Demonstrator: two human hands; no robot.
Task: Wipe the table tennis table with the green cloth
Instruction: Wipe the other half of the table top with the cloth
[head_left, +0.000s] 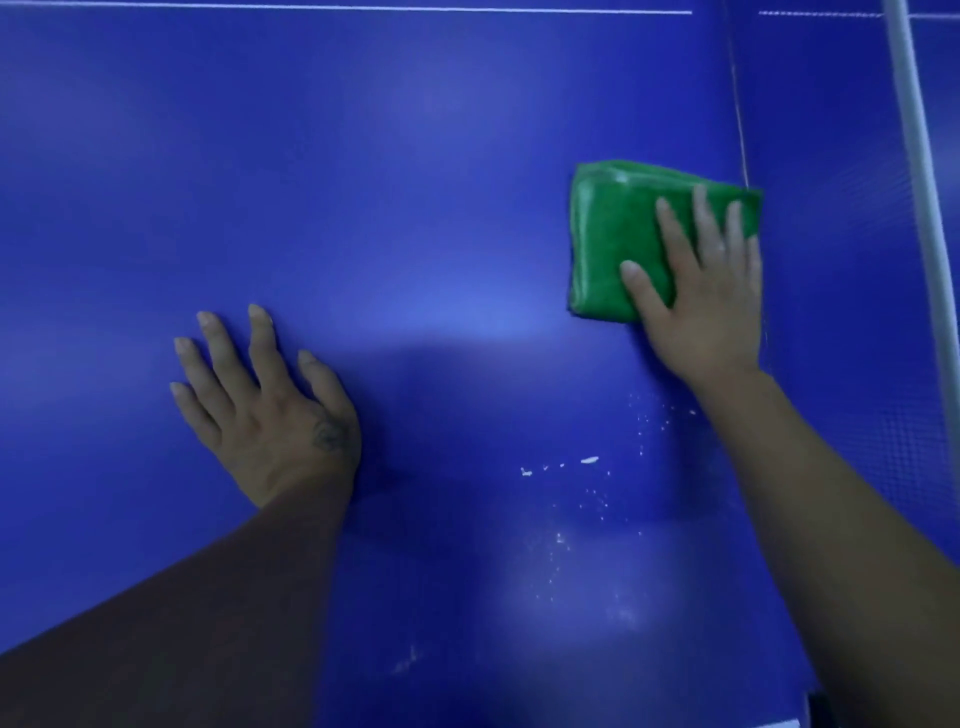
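The blue table tennis table (405, 171) fills the head view. A folded green cloth (613, 239) lies flat on it at the right. My right hand (701, 291) presses down on the cloth's right half with straight, spread fingers. My left hand (270, 405) rests flat on the bare table surface at the left, fingers spread, holding nothing. White crumbs and specks (587, 462) lie scattered on the table below the cloth, between my two forearms.
The net with its white top band (919, 171) runs down the right side. A thin white line (737, 104) runs beside it, just right of the cloth. Another white line (363, 8) crosses the far edge.
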